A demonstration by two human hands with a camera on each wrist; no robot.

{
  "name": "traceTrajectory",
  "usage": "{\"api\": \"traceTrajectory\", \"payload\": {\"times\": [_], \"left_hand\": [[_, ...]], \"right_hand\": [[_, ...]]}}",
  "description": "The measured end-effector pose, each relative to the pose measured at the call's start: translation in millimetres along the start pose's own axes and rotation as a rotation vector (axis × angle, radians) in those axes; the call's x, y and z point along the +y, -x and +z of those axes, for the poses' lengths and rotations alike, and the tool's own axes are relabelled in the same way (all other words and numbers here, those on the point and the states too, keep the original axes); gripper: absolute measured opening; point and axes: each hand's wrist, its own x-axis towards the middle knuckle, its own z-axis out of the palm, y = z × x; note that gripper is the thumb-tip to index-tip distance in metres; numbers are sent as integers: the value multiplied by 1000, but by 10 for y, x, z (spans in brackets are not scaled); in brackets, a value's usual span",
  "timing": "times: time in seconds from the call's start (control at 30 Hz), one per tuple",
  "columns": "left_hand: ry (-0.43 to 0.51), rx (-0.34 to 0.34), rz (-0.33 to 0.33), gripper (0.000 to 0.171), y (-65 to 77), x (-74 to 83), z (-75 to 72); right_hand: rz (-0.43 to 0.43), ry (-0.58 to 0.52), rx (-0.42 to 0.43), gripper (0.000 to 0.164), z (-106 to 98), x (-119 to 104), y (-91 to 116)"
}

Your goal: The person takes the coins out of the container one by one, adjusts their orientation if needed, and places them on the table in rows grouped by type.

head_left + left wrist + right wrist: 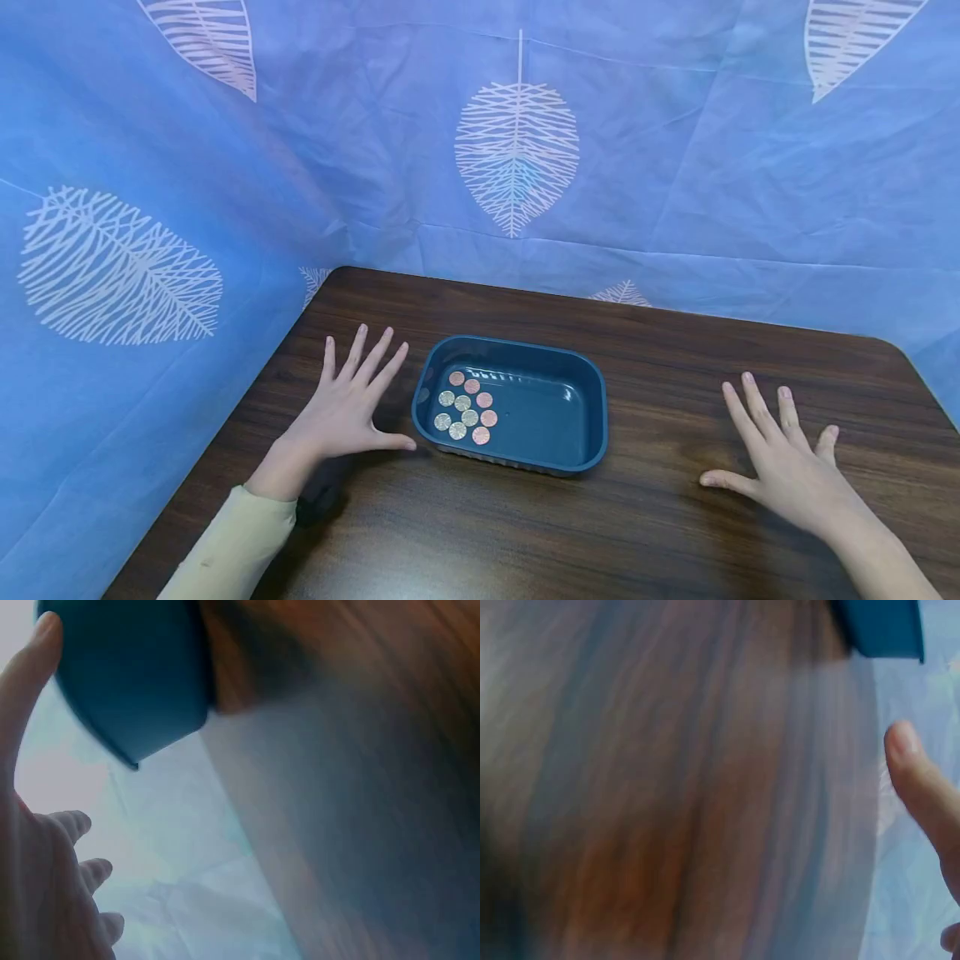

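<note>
While the left hand and right hand are spread, coins lie in the blue tray.
Head view: tray on the tabletop, coins toward its 9 o'clock end; left hand near its 9 o'clock side, right hand well apart at 3 o'clock. Left wrist view: tray at 11 o'clock, left thumb overlapping it, contact unclear. Right wrist view: tray at 1 o'clock.
</note>
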Motion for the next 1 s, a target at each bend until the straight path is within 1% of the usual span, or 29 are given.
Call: {"api": "traceTrajectory", "payload": {"times": [0.1, 0.17, 0.23, 0.3, 0.4, 0.47, 0.53, 0.6, 0.77, 0.9, 1.0], "left_hand": [[81, -11, -35, 116, 50, 53, -70], [160, -10, -65, 108, 77, 111, -113], [233, -1, -91, 102, 97, 174, -140], [280, 19, -104, 99, 112, 237, -150], [294, 49, -107, 97, 133, 317, -136], [288, 66, -112, 96, 148, 359, -112], [290, 73, -122, 96, 163, 393, -85], [307, 70, -137, 95, 180, 419, -57], [350, 45, -175, 93, 219, 458, 14], [357, 59, -182, 92, 244, 472, 76], [353, 71, -184, 91, 257, 487, 117]], "right_hand": [[-66, -109, 71, 113, -68, -92, -53], [-127, -187, 134, 109, -114, -190, -110], [-194, -239, 209, 107, -152, -319, -188], [-238, -270, 270, 105, -176, -465, -269], [-276, -289, 338, 100, -175, -689, -401], [-284, -325, 349, 93, -148, -827, -489], [-311, -390, 350, 84, -107, -958, -584], [-352, -471, 330, 75, -63, -1082, -683], [-444, -663, 225, 56, 37, -1375, -893], [-480, -784, 145, 45, 71, -1583, -1006], [-498, -842, 96, 41, 82, -1718, -1063]]}}
